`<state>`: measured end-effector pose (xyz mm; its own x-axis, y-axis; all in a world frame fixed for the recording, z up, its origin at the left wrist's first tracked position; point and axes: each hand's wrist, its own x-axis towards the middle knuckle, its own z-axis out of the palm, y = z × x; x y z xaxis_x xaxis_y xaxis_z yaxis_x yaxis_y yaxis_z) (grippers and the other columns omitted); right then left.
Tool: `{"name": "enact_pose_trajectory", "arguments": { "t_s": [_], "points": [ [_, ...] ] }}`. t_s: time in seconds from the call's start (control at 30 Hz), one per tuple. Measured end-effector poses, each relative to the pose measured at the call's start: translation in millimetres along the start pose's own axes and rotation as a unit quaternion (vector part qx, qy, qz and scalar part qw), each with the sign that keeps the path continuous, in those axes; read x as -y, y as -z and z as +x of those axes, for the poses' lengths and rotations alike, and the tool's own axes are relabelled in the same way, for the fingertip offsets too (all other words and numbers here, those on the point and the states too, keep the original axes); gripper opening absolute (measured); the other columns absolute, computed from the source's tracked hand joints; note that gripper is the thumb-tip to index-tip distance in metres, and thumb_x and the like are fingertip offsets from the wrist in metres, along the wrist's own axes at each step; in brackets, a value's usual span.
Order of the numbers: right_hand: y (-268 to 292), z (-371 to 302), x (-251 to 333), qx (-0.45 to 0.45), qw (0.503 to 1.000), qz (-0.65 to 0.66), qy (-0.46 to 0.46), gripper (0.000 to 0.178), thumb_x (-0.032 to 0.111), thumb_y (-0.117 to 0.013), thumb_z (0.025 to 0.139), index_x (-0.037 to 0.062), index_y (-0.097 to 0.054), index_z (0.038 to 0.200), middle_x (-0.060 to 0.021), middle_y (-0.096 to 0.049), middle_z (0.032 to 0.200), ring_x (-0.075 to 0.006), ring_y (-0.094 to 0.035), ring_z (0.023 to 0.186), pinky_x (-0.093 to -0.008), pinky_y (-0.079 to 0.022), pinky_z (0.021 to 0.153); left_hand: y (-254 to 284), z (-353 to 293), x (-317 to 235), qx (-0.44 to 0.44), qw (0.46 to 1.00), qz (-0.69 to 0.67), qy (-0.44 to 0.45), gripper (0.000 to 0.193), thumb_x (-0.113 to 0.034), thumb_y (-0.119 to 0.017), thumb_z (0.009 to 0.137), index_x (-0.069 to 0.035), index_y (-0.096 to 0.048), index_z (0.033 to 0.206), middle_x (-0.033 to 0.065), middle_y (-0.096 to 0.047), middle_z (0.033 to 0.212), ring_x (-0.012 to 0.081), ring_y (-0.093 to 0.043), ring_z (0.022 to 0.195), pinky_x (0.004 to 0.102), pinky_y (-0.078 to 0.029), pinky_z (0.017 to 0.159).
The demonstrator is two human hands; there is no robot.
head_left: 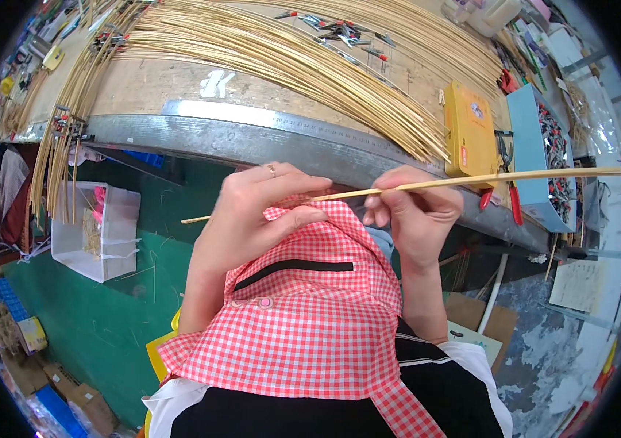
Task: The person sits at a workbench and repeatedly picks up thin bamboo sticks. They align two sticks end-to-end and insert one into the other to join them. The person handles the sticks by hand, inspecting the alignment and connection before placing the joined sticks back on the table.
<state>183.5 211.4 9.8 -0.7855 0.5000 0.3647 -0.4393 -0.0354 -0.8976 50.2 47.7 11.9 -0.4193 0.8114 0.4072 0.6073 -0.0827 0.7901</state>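
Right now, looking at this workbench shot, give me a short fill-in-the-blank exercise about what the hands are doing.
1. Both hands grip one thin bamboo ____, which runs out to the right.
2. The left hand wears a ____ on one finger.
3. The apron is checked white and ____.
4. Right of the right hand a ____ tin lies on the bench.

Missing words: strip; ring; red; yellow

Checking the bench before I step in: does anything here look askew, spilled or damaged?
Nothing looks broken or spilled. The left hand and right hand hold one thin bamboo strip level over the checked apron. Many more strips fan across the workbench, some drooping over its left edge, held by small clamps.
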Motion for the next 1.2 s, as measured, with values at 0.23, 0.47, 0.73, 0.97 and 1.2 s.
{"name": "enact_pose_trajectory", "arguments": {
  "t_s": [0.23,0.47,0.73,0.97,1.2],
  "points": [
    [-2,8,-3,0.128,0.991,-0.037,0.004,0.014,-0.011,-0.066,0.075,-0.0077,-0.067,0.088,-0.0119,-0.066,0.076,-0.0141,-0.06,0.062,-0.0235,-0.047,0.053,-9,-1,6,0.057,0.95,-0.283,0.116,0.015,-0.008,-0.065,0.085,0.004,-0.069,0.092,0.0083,-0.064,0.069,0.0096,-0.057,0.06,0.0235,-0.043,0.052],
    [37,97,-21,0.164,0.914,-0.355,-0.103,0.018,0.009,-0.065,0.079,0.002,-0.07,0.095,-0.0124,-0.068,0.081,-0.0185,-0.064,0.07,-0.0292,-0.049,0.065,-6,-3,20,-0.031,0.968,-0.216,0.123,0.013,-0.005,-0.063,0.085,0.007,-0.069,0.087,0.008,-0.063,0.068,0.0096,-0.056,0.059,0.0219,-0.044,0.052],
    [99,219,-107,0.136,0.666,-0.731,0.065,0.016,0.004,-0.059,0.08,-0.0016,-0.065,0.093,-0.023,-0.059,0.094,-0.0397,-0.056,0.092,-0.0439,-0.046,0.078,0,1,17,-0.073,0.967,-0.214,0.116,0.013,-0.004,-0.063,0.086,0.007,-0.069,0.087,0.0076,-0.063,0.067,0.0088,-0.055,0.057,0.0216,-0.043,0.05],
    [73,173,-69,0.054,0.79,-0.595,0.134,0.017,0.005,-0.056,0.083,-0.0044,-0.06,0.096,-0.0185,-0.061,0.088,-0.0324,-0.061,0.084,-0.0382,-0.049,0.074,-6,-3,25,-0.106,0.977,-0.144,0.112,0.01,-0.003,-0.063,0.085,0.005,-0.069,0.086,0.0058,-0.061,0.063,0.0075,-0.053,0.055,0.0216,-0.039,0.049],
    [-2,15,-25,0.083,0.982,-0.126,-0.117,0.026,-0.003,-0.049,0.089,-0.0048,-0.059,0.113,-0.0099,-0.057,0.096,-0.0144,-0.06,0.073,-0.0247,-0.052,0.071,-11,-1,21,-0.118,0.982,-0.108,0.103,0.011,-0.004,-0.063,0.085,0.004,-0.07,0.086,0.0036,-0.06,0.064,0.0062,-0.051,0.056,0.0208,-0.037,0.048]
  ]
}}
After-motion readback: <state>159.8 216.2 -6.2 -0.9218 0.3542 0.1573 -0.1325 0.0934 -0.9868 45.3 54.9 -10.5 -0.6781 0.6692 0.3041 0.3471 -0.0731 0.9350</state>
